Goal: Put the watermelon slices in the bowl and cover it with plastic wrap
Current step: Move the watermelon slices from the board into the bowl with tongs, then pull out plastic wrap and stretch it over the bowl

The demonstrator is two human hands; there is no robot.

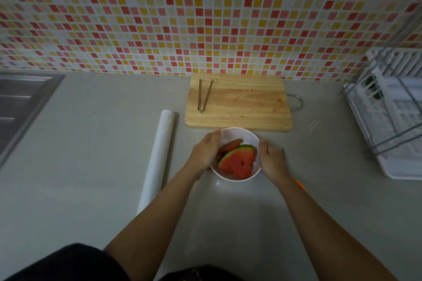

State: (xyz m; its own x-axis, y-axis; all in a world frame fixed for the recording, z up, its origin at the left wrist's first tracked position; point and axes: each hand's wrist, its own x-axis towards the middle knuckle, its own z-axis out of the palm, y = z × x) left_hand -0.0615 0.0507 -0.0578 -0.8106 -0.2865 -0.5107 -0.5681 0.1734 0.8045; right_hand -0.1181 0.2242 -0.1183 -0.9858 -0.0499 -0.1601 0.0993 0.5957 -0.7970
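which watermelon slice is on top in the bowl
The big wedge facing up at the front; the other slice is tucked behind it toward the left hand.

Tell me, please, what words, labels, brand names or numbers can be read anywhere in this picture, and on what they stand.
None: no readable text shows.
The plastic wrap roll, bowl, cutting board, tongs and dish rack bear no visible print.

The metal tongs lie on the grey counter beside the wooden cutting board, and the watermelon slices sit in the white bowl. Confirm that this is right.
Not quite. The head view shows the metal tongs lying on the wooden cutting board itself, near its left edge, not on the grey counter. The watermelon slices do sit in the white bowl.
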